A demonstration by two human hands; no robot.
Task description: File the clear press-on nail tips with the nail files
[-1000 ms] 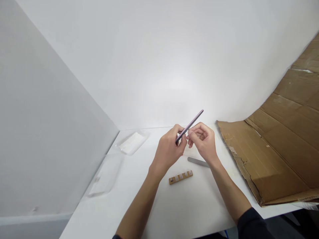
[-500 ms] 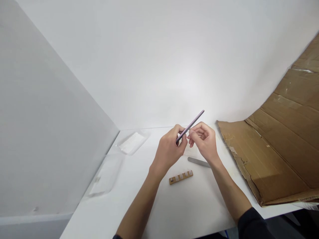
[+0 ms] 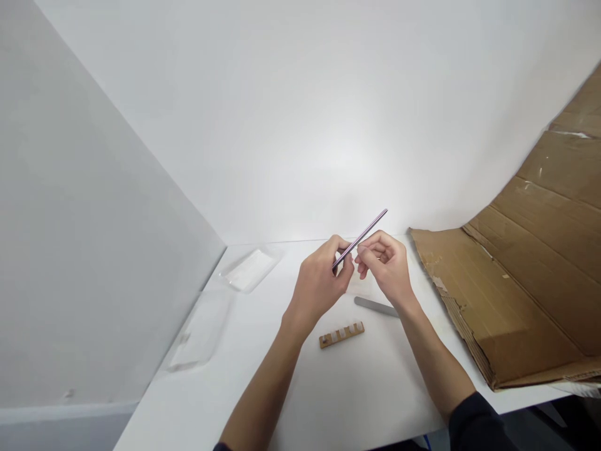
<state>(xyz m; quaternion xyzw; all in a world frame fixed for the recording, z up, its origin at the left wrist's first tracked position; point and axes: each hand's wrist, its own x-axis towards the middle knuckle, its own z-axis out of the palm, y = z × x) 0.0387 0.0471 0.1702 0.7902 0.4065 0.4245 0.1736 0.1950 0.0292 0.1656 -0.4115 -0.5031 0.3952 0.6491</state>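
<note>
Raised over the table, my left hand (image 3: 322, 272) grips a slim, straight, purple and dark object (image 3: 369, 230) between thumb and fingers. It slants up to the right and shows only a narrow side, so I cannot tell whether it is flat or rod-like. Close by its right side, my right hand (image 3: 385, 263) is closed with thumb and index finger pinched together; anything in the pinch is too small to make out. Below them lies a brown strip (image 3: 342, 336) bearing several small whitish, nail-shaped pieces. A grey, round-ended flat bar (image 3: 375, 306) lies partly behind my right forearm.
Two clear plastic trays or packs, one farther back (image 3: 250, 269) and one nearer (image 3: 200, 335), lie at the table's left. Folded cardboard (image 3: 507, 313) covers the right side and rises there. White walls stand behind and to the left.
The slim object has turned slightly, so its dark side shows less now. Both hands stay almost where they were, the right still pinched beside it.
</note>
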